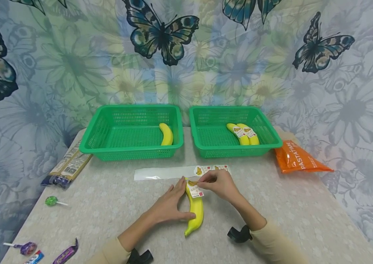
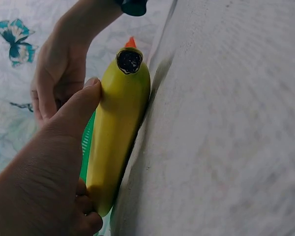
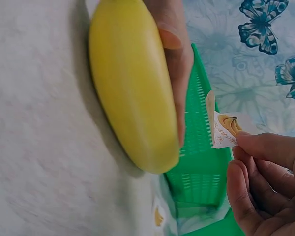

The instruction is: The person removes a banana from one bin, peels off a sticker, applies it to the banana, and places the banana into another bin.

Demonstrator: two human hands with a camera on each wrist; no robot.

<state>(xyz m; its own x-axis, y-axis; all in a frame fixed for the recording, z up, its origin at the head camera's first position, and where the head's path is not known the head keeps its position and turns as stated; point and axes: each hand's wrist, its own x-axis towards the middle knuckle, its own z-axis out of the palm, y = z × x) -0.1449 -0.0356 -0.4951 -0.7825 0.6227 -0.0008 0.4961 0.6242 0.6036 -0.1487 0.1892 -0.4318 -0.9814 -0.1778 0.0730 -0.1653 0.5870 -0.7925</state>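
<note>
A yellow banana (image 1: 195,212) lies on the table in front of me, its stem end toward me. My left hand (image 1: 168,207) holds it from the left, thumb on the near part and fingertips at the far end; the left wrist view shows the thumb (image 2: 83,103) against its side. My right hand (image 1: 220,186) pinches a white banana-picture sticker (image 3: 225,129) between thumb and fingertips. In the head view the sticker overlaps the banana's far end, while the right wrist view shows a gap between them. Just beyond lies a backing strip (image 1: 163,173) with stickers at its right end.
A green basket (image 1: 120,150) at back left contains one plain banana (image 1: 166,135). Two stickered bananas (image 1: 243,134) lie in the right basket (image 1: 232,151). An orange pasta bag (image 1: 300,158) stands right, a long packet (image 1: 69,165) left. A green lollipop (image 1: 51,201) and wrapped sweets (image 1: 66,253) lie left.
</note>
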